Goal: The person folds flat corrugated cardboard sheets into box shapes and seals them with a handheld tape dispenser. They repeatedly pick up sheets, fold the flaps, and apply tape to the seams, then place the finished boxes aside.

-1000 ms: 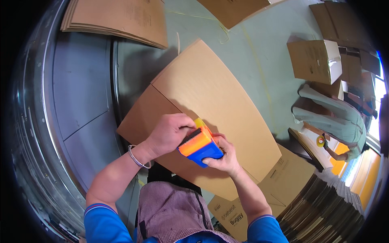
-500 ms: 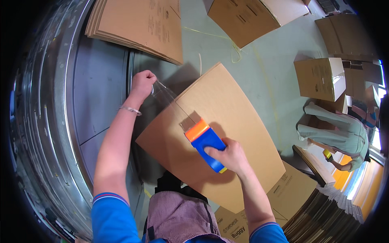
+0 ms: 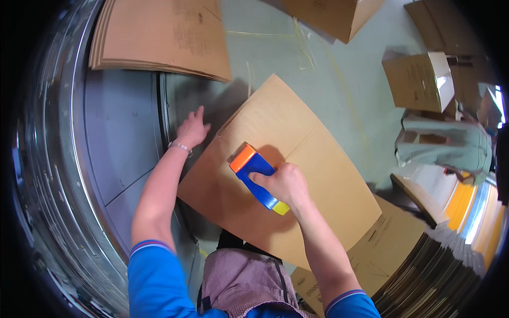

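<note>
Clear strip no longer seen stretched from blue-orange dispenser (image 3: pixel 258 192) to left hand (image 3: pixel 193 130), now empty, fingers spread beyond left edge of carton (image 3: pixel 328 185); pull-out looks done. Right hand (image 3: pixel 287 185) wrapped round dispenser, over carton; orange end points far left, long axis near right to far left

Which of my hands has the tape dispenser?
Your right hand: it grips the blue and orange tape dispenser over the brown cardboard, while your left hand is open and empty.

packing workshop, with stacked cardboard (image 3: pixel 159 40)
</note>
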{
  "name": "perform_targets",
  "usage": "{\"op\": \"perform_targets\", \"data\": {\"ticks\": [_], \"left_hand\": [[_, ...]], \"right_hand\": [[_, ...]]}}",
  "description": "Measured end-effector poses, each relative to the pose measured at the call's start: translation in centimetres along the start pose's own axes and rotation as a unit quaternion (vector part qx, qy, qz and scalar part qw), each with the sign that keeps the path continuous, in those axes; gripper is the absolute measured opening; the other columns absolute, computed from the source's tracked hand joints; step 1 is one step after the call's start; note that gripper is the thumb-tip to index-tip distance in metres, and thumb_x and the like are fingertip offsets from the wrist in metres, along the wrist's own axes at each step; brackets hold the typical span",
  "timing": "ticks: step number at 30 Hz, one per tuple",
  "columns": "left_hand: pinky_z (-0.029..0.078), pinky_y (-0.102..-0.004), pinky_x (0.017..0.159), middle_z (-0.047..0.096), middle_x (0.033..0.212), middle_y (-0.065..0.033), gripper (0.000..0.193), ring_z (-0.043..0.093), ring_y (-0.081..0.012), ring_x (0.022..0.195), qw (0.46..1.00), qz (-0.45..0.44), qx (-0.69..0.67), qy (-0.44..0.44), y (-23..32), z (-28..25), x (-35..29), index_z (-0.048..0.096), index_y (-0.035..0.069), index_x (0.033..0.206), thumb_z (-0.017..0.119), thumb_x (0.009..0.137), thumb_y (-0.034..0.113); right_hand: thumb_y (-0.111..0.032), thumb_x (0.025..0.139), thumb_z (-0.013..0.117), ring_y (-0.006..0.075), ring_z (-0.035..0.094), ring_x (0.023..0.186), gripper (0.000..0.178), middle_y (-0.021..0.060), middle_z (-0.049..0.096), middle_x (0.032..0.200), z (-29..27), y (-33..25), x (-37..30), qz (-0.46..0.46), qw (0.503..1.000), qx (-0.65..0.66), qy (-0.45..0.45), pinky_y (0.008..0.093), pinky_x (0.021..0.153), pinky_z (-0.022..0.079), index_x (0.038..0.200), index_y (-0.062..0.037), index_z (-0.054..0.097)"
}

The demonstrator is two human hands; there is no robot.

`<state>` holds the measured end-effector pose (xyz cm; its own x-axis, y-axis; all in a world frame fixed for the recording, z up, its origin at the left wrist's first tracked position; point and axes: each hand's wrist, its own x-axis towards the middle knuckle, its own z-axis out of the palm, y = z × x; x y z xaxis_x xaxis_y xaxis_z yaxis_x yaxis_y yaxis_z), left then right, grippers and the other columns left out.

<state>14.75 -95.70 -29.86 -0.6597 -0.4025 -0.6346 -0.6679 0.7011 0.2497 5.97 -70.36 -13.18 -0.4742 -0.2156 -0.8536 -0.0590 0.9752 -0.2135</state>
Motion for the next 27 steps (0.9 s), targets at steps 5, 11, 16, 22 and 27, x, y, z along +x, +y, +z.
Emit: {"op": "perform_targets", "data": {"ticks": [5,11,16,22,27], "left_hand": [[0.045,-0.04,0.099,0.061,0.127,-0.0226,0.063,0.056,-0.0372,0.121,0.965,0.066,-0.228,0.112,6.1,1.6,-3.3,0.05,0.001,0.136,0.052,0.097,0.05],[0.045,-0.0383,0.099,0.062,0.126,-0.0206,0.065,0.057,-0.0352,0.121,0.97,0.094,-0.167,0.147,4.9,2.8,-1.6,0.055,0.005,0.134,0.046,0.097,0.057],[0.044,-0.0389,0.1,0.06,0.128,-0.0234,0.068,0.056,-0.0363,0.122,0.972,0.085,-0.14,0.17,6.2,2.7,-2.9,0.053,-0.003,0.133,0.047,0.098,0.055],[0.042,-0.0411,0.102,0.054,0.134,-0.0247,0.061,0.052,-0.0373,0.124,0.961,0.052,0.002,0.272,11.1,3.2,-6.3,0.044,-0.002,0.14,0.048,0.099,0.044],[0.016,-0.0524,0.119,0.031,0.155,-0.0157,0.068,0.021,-0.0358,0.147,0.86,0.436,0.13,0.23,26.6,18.6,-18.0,0.036,0.008,0.149,0.055,0.093,0.043]], "right_hand": [[-0.058,0.071,0.073,0.0288,0.071,0.092,0.064,0.0188,0.072,0.094,-1.8,0.0,-0.9,-0.005,1.0,0.017,-0.021,0.0379,0.08,0.056,0.095,0.001,0.072],[-0.057,0.07,0.075,0.0311,0.07,0.088,0.066,0.018,0.071,0.091,-1.6,13.4,-6.5,-0.085,0.989,0.117,-0.013,0.0406,0.081,0.055,0.105,-0.0003,0.067],[-0.056,0.064,0.079,0.0305,0.07,0.087,0.067,0.0184,0.071,0.093,0.9,37.1,-14.3,0.081,0.991,0.101,0.043,0.0384,0.081,0.055,0.1,0.0002,0.069],[-0.054,0.065,0.077,0.0317,0.07,0.085,0.059,0.0182,0.072,0.089,2.1,41.8,-13.2,0.175,0.983,-0.015,0.052,0.0373,0.079,0.055,0.088,-0.0002,0.072],[-0.052,0.069,0.075,0.0285,0.07,0.089,0.053,0.0154,0.072,0.091,0.3,41.4,-13.4,0.147,0.989,0.024,0.013,0.0363,0.082,0.055,0.09,-0.0029,0.073]]}}
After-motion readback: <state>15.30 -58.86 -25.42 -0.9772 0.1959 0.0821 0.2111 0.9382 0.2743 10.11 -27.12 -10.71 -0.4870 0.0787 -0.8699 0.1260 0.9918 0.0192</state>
